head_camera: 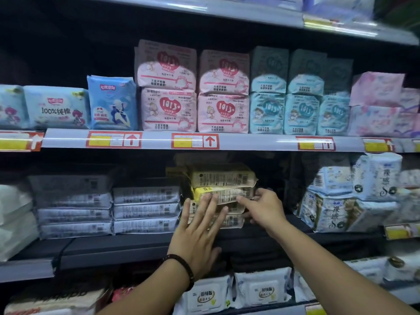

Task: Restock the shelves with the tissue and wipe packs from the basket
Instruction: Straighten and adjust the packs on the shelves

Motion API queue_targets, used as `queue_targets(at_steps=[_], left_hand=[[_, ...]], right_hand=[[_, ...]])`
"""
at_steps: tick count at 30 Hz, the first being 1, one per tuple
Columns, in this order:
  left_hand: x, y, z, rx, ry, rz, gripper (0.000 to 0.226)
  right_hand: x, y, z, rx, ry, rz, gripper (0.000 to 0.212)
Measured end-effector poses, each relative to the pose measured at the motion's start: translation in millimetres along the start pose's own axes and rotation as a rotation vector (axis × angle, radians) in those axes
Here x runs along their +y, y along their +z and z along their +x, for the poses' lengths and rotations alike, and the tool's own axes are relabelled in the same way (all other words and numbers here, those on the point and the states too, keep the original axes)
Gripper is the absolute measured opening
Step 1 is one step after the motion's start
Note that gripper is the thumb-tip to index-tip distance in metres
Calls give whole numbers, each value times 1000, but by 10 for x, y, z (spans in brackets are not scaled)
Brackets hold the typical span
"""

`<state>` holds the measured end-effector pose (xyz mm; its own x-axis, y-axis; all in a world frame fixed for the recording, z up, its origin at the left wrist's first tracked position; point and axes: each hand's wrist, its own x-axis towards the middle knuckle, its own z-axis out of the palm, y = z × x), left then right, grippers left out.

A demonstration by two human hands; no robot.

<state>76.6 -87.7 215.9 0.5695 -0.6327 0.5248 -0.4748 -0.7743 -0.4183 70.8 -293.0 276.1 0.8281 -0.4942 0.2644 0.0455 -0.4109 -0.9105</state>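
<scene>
the stack of soft yellow and tan plastic-wrapped wipe packs (228, 192) sits on the dark middle shelf (127, 244). the packs lie flat, one on top of another, and the pile is a bit crooked.

i think these packs are light and squashy. the shiny wrap looks slippery, so they could slide off each other. the best place to hold looks like the short ends, or flat on the front for a push.

each pack is long and flat, with small black print and bar codes on the front edge. one is bright yellow and the others are more tan.

the left hand (200, 228) has its grip spread wide, with straight fingers laid on the front of the stack. the right hand (263, 208) has its grip curled round the right end of the stack, pinching it. a dark bead bracelet (181, 267) is on the left wrist.

just beside the stack on the left are piles of grey-white flat packs (145, 210). on the right, across a dark gap, are blue and white packs (329, 212). pink packs (168, 110) stand on the shelf above. the basket is not in view.
</scene>
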Motion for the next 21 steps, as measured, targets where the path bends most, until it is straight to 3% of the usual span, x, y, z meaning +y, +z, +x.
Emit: queue_targets(at_steps=[4, 6, 13, 15, 17, 20, 21], left_hand=[[-46, -23, 23, -68, -91, 0, 96], [-91, -21, 34, -109, -143, -15, 93], [-127, -76, 82, -148, -141, -43, 92], [-149, -92, 99, -148, -139, -33, 93], [-168, -86, 103, -149, -134, -16, 95], [-158, -68, 111, -146, -130, -10, 96], [-152, -67, 113, -145, -128, -11, 96]], right_hand=[[-8, -6, -30, 4, -60, -63, 29], [-32, -20, -51, -2, -101, -138, 17], [-94, 37, 0, 40, -65, -245, 21], [-157, 41, -7, 55, -46, -195, 60], [-230, 68, -39, 78, -78, -94, 75], [-324, 77, -4, 148, -100, -3, 38], [-342, 80, 32, 172, -78, 1, 34]])
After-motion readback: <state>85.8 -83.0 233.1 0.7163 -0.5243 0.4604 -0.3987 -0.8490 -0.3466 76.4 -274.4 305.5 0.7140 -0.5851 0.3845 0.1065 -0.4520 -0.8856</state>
